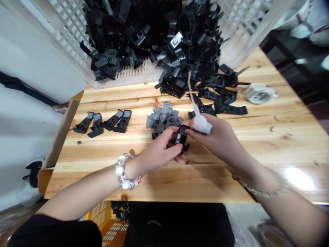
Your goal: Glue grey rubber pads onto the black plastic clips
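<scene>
Above a wooden table (84, 168), left fingers (164, 139) pinching black clip (182, 135), right fingers (194, 133) wrapping white bulb (202, 124)

blk clips (164, 41), gray pads (163, 118), tan grain table (257, 144), wht crate (244, 31)

Bright even indoor light, white glare on tabletop (299, 178), soft shadows beneath hands (156, 147), edges warped
</scene>
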A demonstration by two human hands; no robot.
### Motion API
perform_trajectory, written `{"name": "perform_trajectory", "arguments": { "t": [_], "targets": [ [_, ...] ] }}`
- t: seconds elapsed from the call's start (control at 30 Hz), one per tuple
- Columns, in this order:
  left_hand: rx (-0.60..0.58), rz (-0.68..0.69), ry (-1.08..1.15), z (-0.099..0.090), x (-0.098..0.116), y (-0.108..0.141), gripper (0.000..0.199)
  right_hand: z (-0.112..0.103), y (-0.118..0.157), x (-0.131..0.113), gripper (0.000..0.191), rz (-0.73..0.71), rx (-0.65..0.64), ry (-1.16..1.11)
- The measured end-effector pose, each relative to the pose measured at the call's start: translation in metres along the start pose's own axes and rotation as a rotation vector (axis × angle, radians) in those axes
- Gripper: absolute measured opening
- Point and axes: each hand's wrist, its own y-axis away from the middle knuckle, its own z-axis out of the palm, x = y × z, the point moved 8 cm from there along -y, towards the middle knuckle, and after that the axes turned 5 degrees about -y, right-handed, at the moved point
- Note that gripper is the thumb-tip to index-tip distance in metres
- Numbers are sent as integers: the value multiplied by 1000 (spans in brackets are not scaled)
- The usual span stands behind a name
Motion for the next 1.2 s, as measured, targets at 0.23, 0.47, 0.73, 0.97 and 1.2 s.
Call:
{"name": "perform_trajectory", "arguments": {
  "t": [0.23,0.47,0.73,0.97,1.2],
  "targets": [
    [-4,0,1,0,-1,0,34,1,1,-1,11,-10,-3,1],
    [8,-19,0,1,-2,-1,35,2,1,-3,9,-18,-15,13],
    [22,-12,-6,0,0,0,36,5,1,2,9,20,-1,-52],
    [21,-4,6,0,-2,0,34,9,2,6,12,92,-8,-180],
    [44,-19,19,0,0,-1,28,20,1,17,22,192,-3,-454]
  ]
}}
